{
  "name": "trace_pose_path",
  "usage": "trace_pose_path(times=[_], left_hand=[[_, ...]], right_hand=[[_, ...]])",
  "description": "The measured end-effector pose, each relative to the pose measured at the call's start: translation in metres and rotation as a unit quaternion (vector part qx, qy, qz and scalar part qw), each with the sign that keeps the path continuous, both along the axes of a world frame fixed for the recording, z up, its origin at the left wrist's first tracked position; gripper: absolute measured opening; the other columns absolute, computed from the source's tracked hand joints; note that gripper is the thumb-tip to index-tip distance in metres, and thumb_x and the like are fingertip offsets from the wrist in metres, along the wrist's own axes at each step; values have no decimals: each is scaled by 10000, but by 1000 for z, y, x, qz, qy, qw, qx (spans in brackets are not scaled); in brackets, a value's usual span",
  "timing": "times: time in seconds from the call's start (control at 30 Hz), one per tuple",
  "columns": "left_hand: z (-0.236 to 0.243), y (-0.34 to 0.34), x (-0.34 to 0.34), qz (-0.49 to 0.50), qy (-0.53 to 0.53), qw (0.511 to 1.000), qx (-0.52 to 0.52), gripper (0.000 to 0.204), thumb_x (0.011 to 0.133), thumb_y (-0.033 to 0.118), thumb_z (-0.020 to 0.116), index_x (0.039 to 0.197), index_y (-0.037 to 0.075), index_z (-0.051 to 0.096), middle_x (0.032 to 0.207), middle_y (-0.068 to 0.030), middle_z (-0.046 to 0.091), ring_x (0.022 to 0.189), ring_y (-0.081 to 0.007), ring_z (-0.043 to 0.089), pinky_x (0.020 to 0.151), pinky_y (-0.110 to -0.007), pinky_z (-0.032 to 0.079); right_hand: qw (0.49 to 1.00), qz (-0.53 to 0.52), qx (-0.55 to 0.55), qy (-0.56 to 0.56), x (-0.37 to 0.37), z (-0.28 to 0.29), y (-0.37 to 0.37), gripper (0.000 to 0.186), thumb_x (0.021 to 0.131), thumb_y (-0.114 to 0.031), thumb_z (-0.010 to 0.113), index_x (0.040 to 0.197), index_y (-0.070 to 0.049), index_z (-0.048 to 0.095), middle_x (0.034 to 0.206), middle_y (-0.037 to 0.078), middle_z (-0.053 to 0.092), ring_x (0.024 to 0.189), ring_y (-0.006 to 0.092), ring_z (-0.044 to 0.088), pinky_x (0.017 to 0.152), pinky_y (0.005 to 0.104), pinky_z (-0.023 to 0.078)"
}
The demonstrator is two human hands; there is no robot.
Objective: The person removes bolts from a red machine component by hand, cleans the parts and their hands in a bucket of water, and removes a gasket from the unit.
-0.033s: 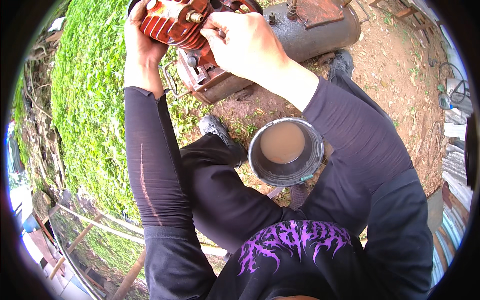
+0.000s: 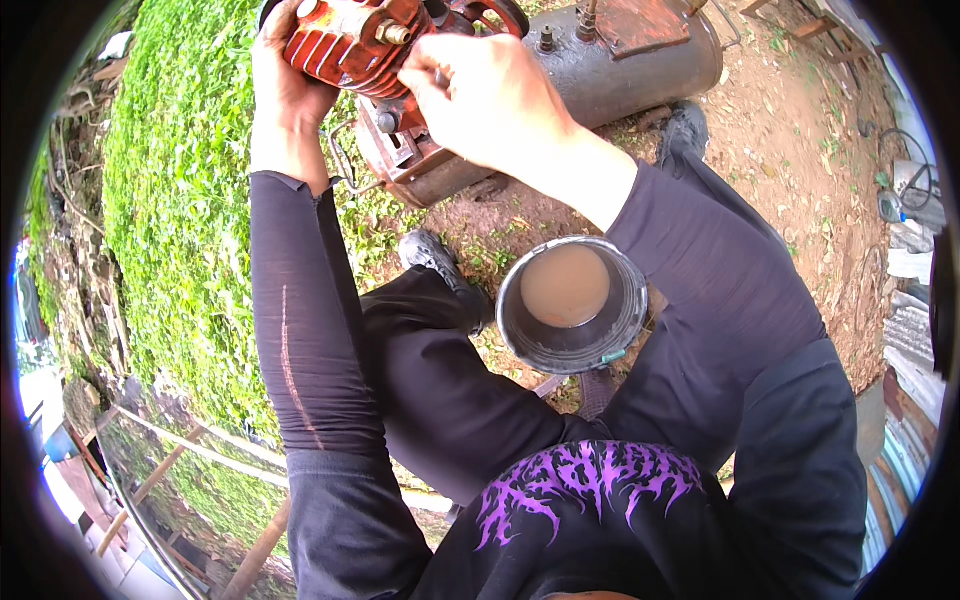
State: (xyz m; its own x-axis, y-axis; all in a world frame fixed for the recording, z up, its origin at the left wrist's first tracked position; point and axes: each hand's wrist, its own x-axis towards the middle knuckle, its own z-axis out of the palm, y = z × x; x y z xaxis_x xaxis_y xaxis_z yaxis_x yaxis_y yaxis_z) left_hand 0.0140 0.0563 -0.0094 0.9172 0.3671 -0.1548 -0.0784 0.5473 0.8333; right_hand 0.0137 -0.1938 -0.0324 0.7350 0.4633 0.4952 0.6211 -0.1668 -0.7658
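Note:
A red finned compressor pump with a brass fitting sits at the top of the view over a grey, rust-marked tank. My left hand is wrapped round the pump's left side, fingers partly hidden behind it. Against the fins on the right, my right hand is pinched on a small dark metal piece, too hidden to identify clearly. A dark spoked wheel shows behind the pump.
A bucket of cloudy brown water stands between my legs. Green plants cover the ground on the left, with dirt on the right. Corrugated sheets line the right edge, and a railing crosses the lower left.
My hands and the pump have shifted very slightly; my grip looks the same.

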Motion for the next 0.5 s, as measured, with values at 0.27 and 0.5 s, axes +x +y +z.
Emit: trace_pose_path(times=[0.27, 0.5], left_hand=[[-1, -4, 2, 40, 21, 997, 61, 361, 968, 316, 628, 1246, 88, 661, 1254, -94, 691, 1148, -269, 653, 1013, -466, 515], [4, -13, -1, 62, 17, 995, 83, 365, 997, 326, 585, 1272, 98, 658, 1291, -107, 670, 1174, -274, 640, 1029, -492, 507]], right_hand=[[998, -12, 15, 54, 5, 6, -14, 161, 894, -216, 676, 907, -70, 742, 720, 154, 702, 684, 325, 717, 664, 429, 575], [999, -28, 7, 16, 9, 1, -5, 172, 895, -222, 637, 848, -74, 712, 739, 172, 701, 711, 346, 716, 690, 455, 579]])
